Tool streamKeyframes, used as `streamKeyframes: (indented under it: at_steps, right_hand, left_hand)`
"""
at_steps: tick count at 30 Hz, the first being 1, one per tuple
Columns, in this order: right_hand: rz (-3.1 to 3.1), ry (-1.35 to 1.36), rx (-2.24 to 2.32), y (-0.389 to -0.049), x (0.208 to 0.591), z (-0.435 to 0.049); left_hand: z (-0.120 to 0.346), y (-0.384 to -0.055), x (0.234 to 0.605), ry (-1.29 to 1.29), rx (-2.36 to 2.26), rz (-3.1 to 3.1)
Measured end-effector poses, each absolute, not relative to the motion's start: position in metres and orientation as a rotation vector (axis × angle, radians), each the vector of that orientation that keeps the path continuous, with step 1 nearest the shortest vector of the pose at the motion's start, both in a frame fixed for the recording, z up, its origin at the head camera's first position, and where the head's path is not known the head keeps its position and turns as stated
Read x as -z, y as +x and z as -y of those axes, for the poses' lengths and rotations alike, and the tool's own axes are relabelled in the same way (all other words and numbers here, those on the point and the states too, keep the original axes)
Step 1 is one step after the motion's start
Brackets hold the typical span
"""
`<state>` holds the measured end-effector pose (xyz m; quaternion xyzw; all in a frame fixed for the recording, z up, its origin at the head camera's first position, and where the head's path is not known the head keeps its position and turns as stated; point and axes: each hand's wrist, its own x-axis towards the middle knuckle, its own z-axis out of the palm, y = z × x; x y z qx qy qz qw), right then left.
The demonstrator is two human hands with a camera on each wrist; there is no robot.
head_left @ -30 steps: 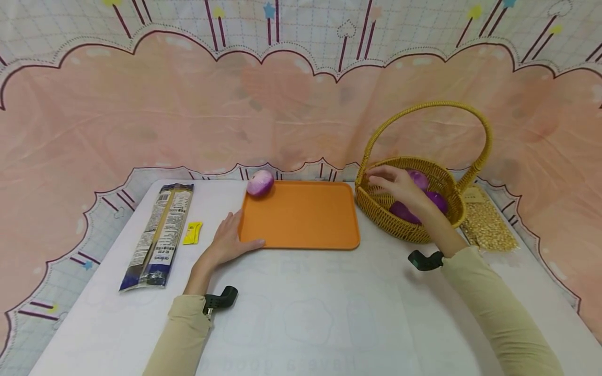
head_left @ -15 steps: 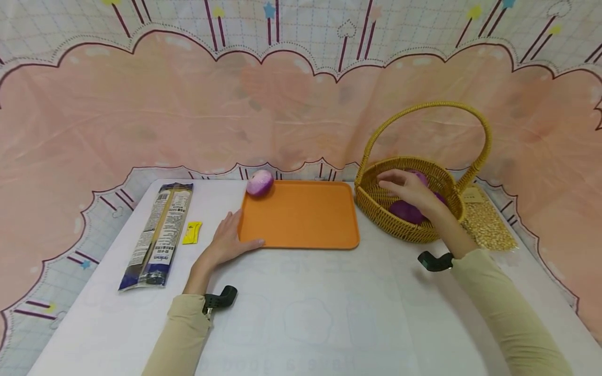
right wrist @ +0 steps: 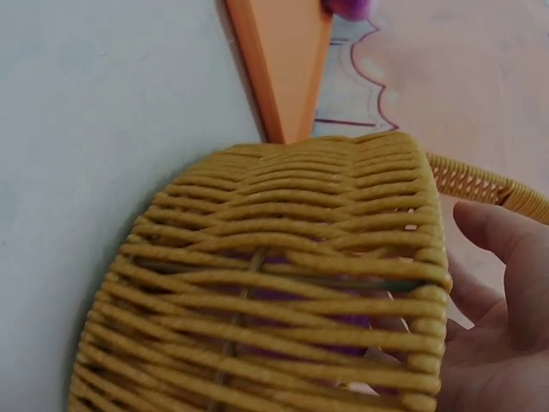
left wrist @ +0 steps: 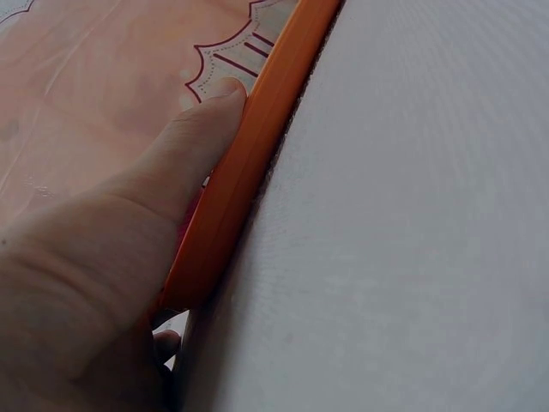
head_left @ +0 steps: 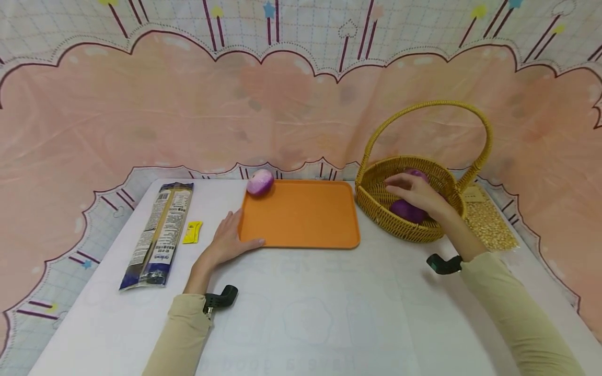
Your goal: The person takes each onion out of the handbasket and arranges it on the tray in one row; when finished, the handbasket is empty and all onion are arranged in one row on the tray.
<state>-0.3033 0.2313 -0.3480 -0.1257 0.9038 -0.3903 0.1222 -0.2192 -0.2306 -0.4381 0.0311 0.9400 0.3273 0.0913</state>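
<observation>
An orange tray point(head_left: 301, 214) lies on the table, with a purple onion point(head_left: 260, 183) on its far left corner. My left hand point(head_left: 228, 241) rests at the tray's near left corner, fingers along the left side. In the left wrist view the thumb point(left wrist: 193, 142) lies straight against the orange rim. My right hand point(head_left: 418, 194) reaches over the wicker basket point(head_left: 383, 211), its fingers loosely bent with nothing seen between them. Purple onions point(head_left: 407, 211) lie in the basket, partly covered by that hand; in the right wrist view they show only dimly through the weave.
The basket's tall handle point(head_left: 428, 104) arches above the right hand. A bag of yellow kernels point(head_left: 491, 222) lies right of the basket. On the left are a long printed packet point(head_left: 157, 235) and a small yellow sachet point(head_left: 192, 233). A patterned cloth point(head_left: 301, 115) hangs behind the table.
My right hand has moved rightward and slightly down over the basket, from its left rim toward the onions. My left hand, the tray and the onion on it have stayed still.
</observation>
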Motion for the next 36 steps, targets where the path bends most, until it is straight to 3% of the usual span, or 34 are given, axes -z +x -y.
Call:
streamKeyframes:
  at_steps: [36]
  right_hand:
    - [-2.599, -0.438, 0.921, -0.298, 0.364, -0.245]
  left_hand:
    - [0.232, -0.22, 0.441, 0.13, -1.012, -2.823]
